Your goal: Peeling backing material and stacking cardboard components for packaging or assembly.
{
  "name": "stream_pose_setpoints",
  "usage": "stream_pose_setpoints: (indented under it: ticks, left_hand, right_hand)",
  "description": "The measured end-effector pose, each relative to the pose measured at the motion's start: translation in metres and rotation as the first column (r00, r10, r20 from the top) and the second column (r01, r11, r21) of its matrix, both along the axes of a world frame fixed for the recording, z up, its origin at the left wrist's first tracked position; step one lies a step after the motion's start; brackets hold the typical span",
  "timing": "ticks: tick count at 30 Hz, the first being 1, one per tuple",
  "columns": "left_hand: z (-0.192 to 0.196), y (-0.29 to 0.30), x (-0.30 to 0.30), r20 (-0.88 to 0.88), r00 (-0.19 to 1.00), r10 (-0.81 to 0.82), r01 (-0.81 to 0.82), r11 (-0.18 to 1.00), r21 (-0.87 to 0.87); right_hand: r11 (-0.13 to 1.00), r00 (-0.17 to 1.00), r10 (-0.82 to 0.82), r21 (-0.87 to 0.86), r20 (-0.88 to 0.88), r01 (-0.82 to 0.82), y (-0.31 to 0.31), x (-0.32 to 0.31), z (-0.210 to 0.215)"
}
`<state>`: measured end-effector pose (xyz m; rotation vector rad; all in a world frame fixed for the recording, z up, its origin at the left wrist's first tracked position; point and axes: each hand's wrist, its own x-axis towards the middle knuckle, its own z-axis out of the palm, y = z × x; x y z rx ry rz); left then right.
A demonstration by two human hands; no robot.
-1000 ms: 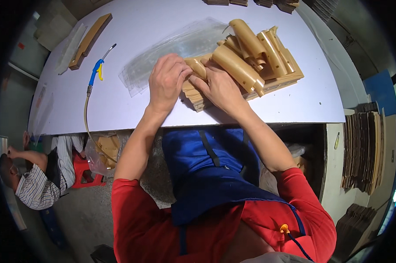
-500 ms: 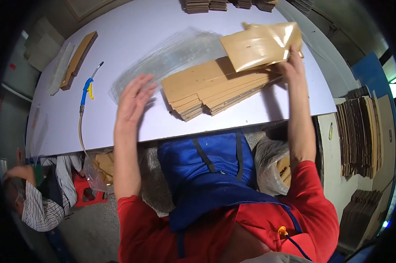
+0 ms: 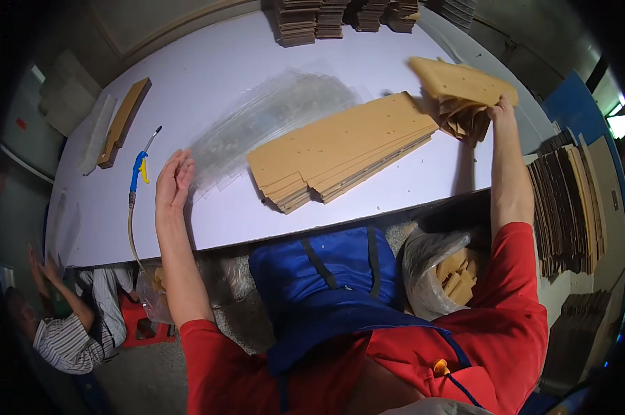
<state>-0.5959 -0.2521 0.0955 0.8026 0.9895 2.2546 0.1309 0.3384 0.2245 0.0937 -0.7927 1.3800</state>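
Swung further right since before, the right hand (image 3: pixel 500 111) pinches a cardboard bundle (image 3: pixel 461 93) above the bench (image 3: pixel 208 83). Left hand (image 3: pixel 172 181) lies spread beside clear bags (image 3: pixel 271 117).

Two hands are at work: the left hand (image 3: pixel 173 181) and the right hand (image 3: pixel 500 111). One flat stack of cardboard pieces (image 3: pixel 340 149), one pile of clear plastic bags (image 3: pixel 274 117), one blue air gun (image 3: pixel 139 170) and one wooden block (image 3: pixel 123 122) lie on one white table (image 3: pixel 222 62). Four cardboard stacks (image 3: pixel 343 15) line its far edge.

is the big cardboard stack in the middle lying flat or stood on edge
Lying flat. The cardboard stack rests on the white table, its broad punched face up and layered edges stepped along the near side.
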Motion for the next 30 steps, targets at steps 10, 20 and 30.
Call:
stream_pose_setpoints:
  ticks: [10,20,30]
  left_hand:
    - [0.012,-0.003,0.108,-0.82,0.286,0.495,-0.815,0.576,0.064]
    - [-0.024,-0.004,0.165,-0.941,0.301,0.154,-0.437,0.899,0.007]
    - [-0.001,0.004,0.144,-0.95,-0.103,0.293,-0.554,0.776,0.3]
  right_hand:
    - [0.104,-0.218,-0.785,0.47,0.58,0.876,-0.194,-0.055,0.108]
    - [0.215,0.318,-0.936,0.958,0.148,0.188,-0.431,-0.356,-0.034]
    - [0.337,0.264,-0.902,0.939,0.341,-0.064,-0.471,-0.425,-0.135]
